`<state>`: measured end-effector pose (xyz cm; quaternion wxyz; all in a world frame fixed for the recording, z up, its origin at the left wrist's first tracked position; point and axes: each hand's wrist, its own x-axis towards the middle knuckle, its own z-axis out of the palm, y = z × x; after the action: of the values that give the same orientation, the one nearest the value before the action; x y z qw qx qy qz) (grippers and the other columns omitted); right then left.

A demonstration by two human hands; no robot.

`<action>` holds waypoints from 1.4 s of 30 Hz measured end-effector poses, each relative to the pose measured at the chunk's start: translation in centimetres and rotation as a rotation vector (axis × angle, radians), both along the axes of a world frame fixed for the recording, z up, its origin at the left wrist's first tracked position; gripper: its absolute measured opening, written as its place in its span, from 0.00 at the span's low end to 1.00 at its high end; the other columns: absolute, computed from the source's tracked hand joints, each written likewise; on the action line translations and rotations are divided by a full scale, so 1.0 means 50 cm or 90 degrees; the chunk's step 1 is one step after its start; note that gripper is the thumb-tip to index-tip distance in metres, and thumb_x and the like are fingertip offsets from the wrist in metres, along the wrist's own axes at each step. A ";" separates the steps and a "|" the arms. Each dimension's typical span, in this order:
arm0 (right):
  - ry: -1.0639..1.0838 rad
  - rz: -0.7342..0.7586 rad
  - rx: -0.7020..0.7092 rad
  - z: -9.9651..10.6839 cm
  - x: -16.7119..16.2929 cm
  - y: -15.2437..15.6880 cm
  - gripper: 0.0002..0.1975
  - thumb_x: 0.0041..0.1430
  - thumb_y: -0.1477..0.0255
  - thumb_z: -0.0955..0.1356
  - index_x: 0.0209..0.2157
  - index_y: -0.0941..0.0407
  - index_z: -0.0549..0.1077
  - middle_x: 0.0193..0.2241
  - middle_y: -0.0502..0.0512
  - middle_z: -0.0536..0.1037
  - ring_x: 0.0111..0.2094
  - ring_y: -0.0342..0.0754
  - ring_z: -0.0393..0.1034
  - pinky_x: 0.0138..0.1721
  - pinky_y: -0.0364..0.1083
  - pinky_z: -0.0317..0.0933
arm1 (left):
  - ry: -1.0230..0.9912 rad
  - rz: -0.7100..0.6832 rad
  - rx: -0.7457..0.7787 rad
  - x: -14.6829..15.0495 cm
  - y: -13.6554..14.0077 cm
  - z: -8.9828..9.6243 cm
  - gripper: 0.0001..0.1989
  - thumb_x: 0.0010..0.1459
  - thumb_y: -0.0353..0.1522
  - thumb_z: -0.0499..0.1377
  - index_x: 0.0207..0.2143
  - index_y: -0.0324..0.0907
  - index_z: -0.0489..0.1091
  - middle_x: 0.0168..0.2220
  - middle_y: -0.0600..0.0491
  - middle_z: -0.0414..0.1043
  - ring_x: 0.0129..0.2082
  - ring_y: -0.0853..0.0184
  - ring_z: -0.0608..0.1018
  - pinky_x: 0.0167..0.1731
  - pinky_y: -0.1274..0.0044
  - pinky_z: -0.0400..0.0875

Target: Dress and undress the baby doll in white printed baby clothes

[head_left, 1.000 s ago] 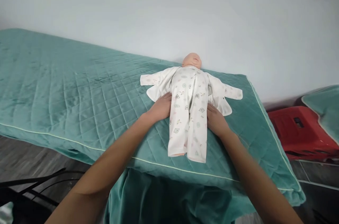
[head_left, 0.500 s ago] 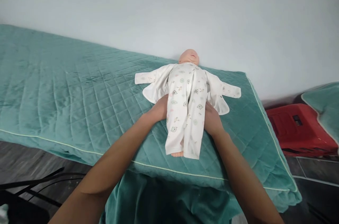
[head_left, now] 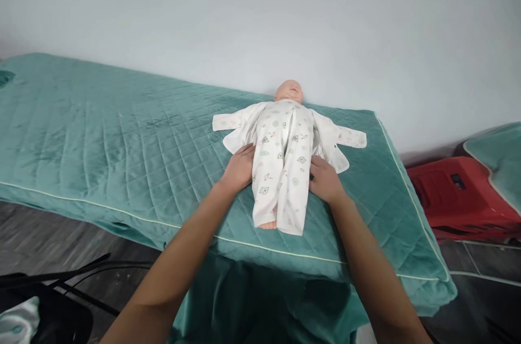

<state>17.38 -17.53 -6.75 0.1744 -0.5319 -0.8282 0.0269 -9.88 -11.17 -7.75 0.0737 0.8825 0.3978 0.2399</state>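
Note:
A baby doll lies on its back on the green quilted bed cover, head toward the wall. Its white jacket has both sleeves spread out and its front flaps lie to either side. Patterned white baby trousers cover its torso and legs; toes of one foot peek out at the bottom. My left hand rests against the trousers' left edge, fingers extended. At the right edge is my right hand, thumb and fingers apart, with its fingertips partly hidden by the cloth.
A pale wall runs behind the bed. To the right, a red plastic bin-like object stands on the floor, partly under green cloth. Black chair-like parts are at lower left, by the bed's front edge.
Both hands have slid outward from beneath the trousers, so more of their backs and fingers shows. The trousers have settled slightly. The camera view has shifted a little.

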 end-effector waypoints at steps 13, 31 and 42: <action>0.151 -0.033 -0.001 -0.003 0.011 -0.016 0.09 0.60 0.74 0.62 0.32 0.54 0.73 0.29 0.52 0.74 0.31 0.49 0.68 0.36 0.47 0.60 | -0.018 0.154 0.017 -0.026 -0.041 -0.004 0.16 0.61 0.25 0.51 0.43 0.42 0.77 0.51 0.46 0.78 0.55 0.55 0.74 0.56 0.61 0.67; 0.434 -0.609 0.029 0.005 0.109 0.002 0.11 0.52 0.62 0.70 0.28 0.54 0.67 0.25 0.48 0.68 0.28 0.47 0.62 0.34 0.48 0.57 | -0.292 0.511 -0.148 -0.081 0.046 0.002 0.09 0.63 0.38 0.55 0.37 0.42 0.70 0.42 0.45 0.75 0.46 0.55 0.76 0.48 0.64 0.70; 0.315 0.127 -0.085 0.127 -0.058 -0.018 0.05 0.64 0.68 0.68 0.33 0.52 0.69 0.47 0.57 0.77 0.48 0.52 0.72 0.49 0.51 0.63 | -0.135 -0.194 -0.014 0.022 -0.063 0.117 0.10 0.69 0.34 0.51 0.38 0.42 0.70 0.63 0.45 0.70 0.67 0.60 0.67 0.69 0.63 0.55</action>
<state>14.49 -18.45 -0.39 0.3321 -0.4353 -0.8053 0.2275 -8.76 -14.30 -1.92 0.1602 0.9015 0.2518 0.3134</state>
